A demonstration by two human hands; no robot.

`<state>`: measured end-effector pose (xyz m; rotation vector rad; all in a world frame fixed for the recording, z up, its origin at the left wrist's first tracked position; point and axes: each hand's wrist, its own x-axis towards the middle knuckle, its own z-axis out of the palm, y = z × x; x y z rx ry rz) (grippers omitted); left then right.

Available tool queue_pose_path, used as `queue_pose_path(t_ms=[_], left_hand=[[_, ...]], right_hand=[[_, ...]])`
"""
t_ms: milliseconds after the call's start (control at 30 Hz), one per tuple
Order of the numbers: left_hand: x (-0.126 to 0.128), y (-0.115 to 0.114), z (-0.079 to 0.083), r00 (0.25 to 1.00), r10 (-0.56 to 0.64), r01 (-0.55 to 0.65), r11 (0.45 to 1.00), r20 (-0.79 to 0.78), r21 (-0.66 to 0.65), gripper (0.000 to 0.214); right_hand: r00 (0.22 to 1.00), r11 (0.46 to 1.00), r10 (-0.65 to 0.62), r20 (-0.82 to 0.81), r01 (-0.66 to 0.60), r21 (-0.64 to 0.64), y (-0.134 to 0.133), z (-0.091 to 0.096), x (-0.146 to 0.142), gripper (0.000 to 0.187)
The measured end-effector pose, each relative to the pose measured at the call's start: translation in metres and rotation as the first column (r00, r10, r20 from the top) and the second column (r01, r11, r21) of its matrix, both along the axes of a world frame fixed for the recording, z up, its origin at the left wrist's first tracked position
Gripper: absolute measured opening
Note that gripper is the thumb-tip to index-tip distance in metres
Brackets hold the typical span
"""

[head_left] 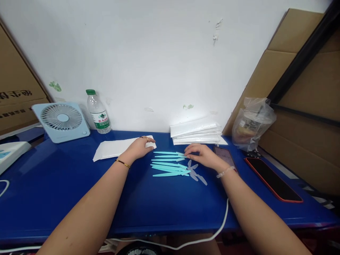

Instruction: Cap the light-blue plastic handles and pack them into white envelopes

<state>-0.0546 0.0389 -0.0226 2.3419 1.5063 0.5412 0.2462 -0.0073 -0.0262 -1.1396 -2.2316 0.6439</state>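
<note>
Several slim turquoise eyebrow razors (170,165) lie roughly side by side on the blue table, their wider ends to the right. My right hand (203,156) is at the right end of the upper razors. Its thumb and fingertips close around the end of one turquoise razor. Small translucent blade covers (195,173) lie loose just below that hand. My left hand (140,147) rests on the right part of a flat white packet (111,148), with fingers stretched out and thumb apart, left of the razors.
A stack of white packets (195,131) lies against the wall. A light blue fan (63,120) and a water bottle (98,113) stand back left. On the right are a bagged cup (251,124), a red-edged phone (273,180) and another phone (224,154). A white cable (223,225) crosses the front edge.
</note>
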Motion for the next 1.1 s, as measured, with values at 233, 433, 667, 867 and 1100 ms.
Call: queue_pose_path(t_ms=[233, 433, 667, 867, 1100], left_hand=[[0.048, -0.032, -0.001, 0.931, -0.365, 0.365, 0.931, -0.026, -0.020, 0.021], [0.054, -0.031, -0.010, 0.956, -0.294, 0.293, 0.955, -0.025, -0.043, 0.016], [0.058, -0.034, -0.007, 0.981, -0.187, 0.181, 0.979, -0.056, -0.098, 0.014], [0.060, -0.037, -0.006, 0.984, -0.165, 0.154, 0.979, -0.074, -0.134, 0.014], [0.056, -0.034, -0.006, 0.989, -0.126, 0.118, 0.988, -0.078, -0.098, 0.014]], right_hand=[[0.986, 0.994, 0.056, 0.159, -0.040, -0.099, -0.005, 0.005, 0.016, 0.013], [0.986, 0.992, 0.032, 0.165, -0.012, -0.123, -0.006, 0.002, 0.013, 0.011], [0.984, 0.990, 0.021, 0.180, 0.004, -0.139, -0.006, 0.000, 0.012, 0.012], [0.982, 0.993, -0.003, 0.190, 0.026, -0.119, -0.005, -0.002, 0.009, 0.014], [0.970, 0.996, -0.061, 0.235, 0.076, -0.054, -0.005, 0.000, 0.012, 0.012]])
